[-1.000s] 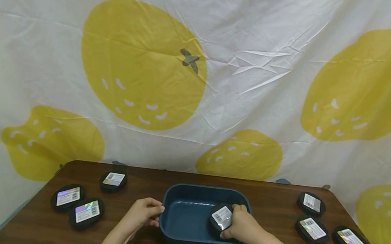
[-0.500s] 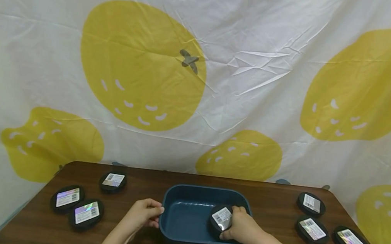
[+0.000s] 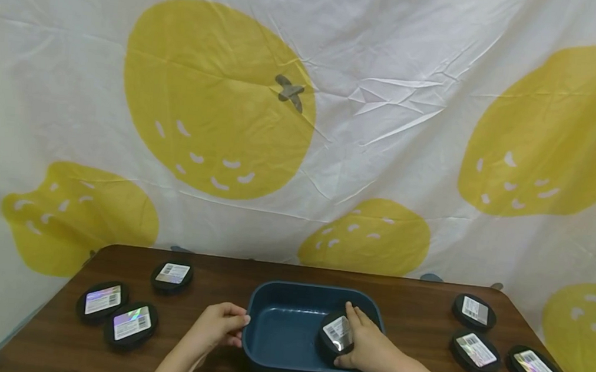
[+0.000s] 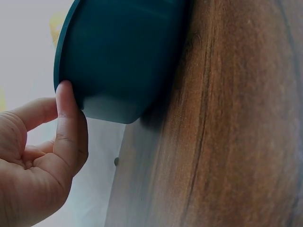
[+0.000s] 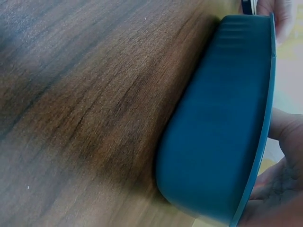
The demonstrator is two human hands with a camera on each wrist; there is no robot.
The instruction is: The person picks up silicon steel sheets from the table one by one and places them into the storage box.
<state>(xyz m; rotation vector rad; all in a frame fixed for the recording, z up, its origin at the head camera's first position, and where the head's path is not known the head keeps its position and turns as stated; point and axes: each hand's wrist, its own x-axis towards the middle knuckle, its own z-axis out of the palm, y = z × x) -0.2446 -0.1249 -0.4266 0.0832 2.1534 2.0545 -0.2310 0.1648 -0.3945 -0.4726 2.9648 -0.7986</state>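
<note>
A dark blue rectangular plastic tub point(image 3: 284, 341) stands on the table. My left hand point(image 3: 219, 324) pinches the tub's left rim between thumb and fingers, as the left wrist view shows up close. Inside the tub at its right end lies a flat round black container point(image 3: 337, 332) with a white barcode label on top. Over its right side is my right hand point(image 3: 369, 346), fingers stretched out and thumb at the near edge. In the right wrist view the tub's wall hides the container, and part of the right hand point(image 5: 286, 165) shows past the rim.
On the brown wooden table point(image 3: 226, 274), three like black containers lie at the left, one being the back one point(image 3: 172, 276). Three more lie at the right, among them the near one point(image 3: 534, 370). A white cloth point(image 3: 377, 128) with yellow fruit prints hangs behind.
My right hand's fingers have straightened and lifted off the far side of the round container, which stays in place. The left hand and tub have not moved.
</note>
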